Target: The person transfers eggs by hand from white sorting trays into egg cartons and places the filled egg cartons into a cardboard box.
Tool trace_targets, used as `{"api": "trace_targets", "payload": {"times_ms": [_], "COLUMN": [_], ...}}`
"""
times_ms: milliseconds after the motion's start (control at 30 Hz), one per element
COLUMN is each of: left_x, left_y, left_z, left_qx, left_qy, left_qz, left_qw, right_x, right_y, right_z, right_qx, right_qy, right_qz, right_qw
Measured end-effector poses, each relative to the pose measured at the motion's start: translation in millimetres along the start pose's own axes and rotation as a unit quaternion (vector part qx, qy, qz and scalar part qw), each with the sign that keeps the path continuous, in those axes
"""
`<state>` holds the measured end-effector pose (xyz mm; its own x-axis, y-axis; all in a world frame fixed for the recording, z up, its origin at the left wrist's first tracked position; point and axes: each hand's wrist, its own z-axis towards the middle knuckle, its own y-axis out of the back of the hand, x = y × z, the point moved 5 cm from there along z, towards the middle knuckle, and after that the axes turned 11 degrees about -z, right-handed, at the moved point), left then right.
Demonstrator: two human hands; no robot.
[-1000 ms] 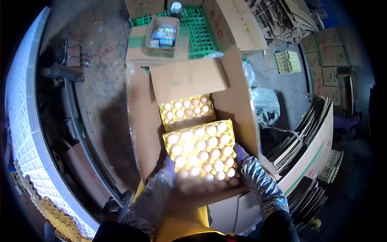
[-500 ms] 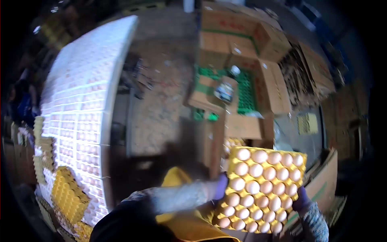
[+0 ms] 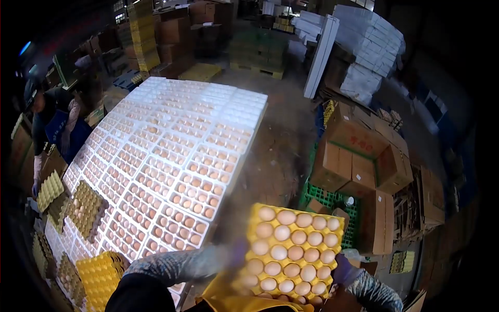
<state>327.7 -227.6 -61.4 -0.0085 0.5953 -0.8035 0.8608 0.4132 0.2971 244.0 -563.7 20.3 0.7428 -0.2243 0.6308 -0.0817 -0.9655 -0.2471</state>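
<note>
A yellow egg tray (image 3: 337, 244) full of brown and pale eggs is held up in front of my body. My left hand (image 3: 238, 254), in a purple glove and smeared by motion, grips the tray's left edge. On the opposite edge is my right hand (image 3: 344, 271), also purple-gloved, with its fingers partly hidden by the tray. To the left of the tray stretches a wide surface of white egg trays (image 3: 179, 208) with eggs in their cells. Stacked yellow egg trays (image 3: 99, 281) lie at its near left corner.
A person (image 3: 57, 122) in a blue apron stands beyond the left side. Grey-green egg trays (image 3: 86, 208) sit on the white surface's left edge. Open cardboard boxes (image 3: 358, 151) and a green plastic crate (image 3: 306, 195) are on the right. Stacked white packs (image 3: 366, 52) stand behind.
My view has swung left, and the full tray has come away from the cardboard boxes toward the white egg trays. Both hands still hold it.
</note>
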Motion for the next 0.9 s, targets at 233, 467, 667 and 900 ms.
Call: {"api": "trace_targets", "payload": {"times_ms": [233, 467, 667, 900], "left_x": [2, -9, 24, 109], "left_y": [143, 255, 336, 368], "left_z": [-40, 33, 69, 113], "left_qx": [-0.236, -0.377, -0.469, -0.519], "left_qy": [-0.1, -0.116, -0.008, 0.006], "left_qz": [-0.119, -0.587, -0.403, -0.439], "left_qw": [0.959, 0.708, 0.786, 0.733], "right_x": [106, 329, 413, 435], "right_y": [-56, -171, -269, -337], "right_z": [193, 393, 556, 621], "right_qx": [0.06, 0.226, 0.275, 0.236], "right_qy": [-0.121, -0.043, 0.569, -0.177], "right_qz": [-0.044, -0.395, -0.712, -0.518], "right_qw": [0.99, 0.889, 0.307, 0.803]}}
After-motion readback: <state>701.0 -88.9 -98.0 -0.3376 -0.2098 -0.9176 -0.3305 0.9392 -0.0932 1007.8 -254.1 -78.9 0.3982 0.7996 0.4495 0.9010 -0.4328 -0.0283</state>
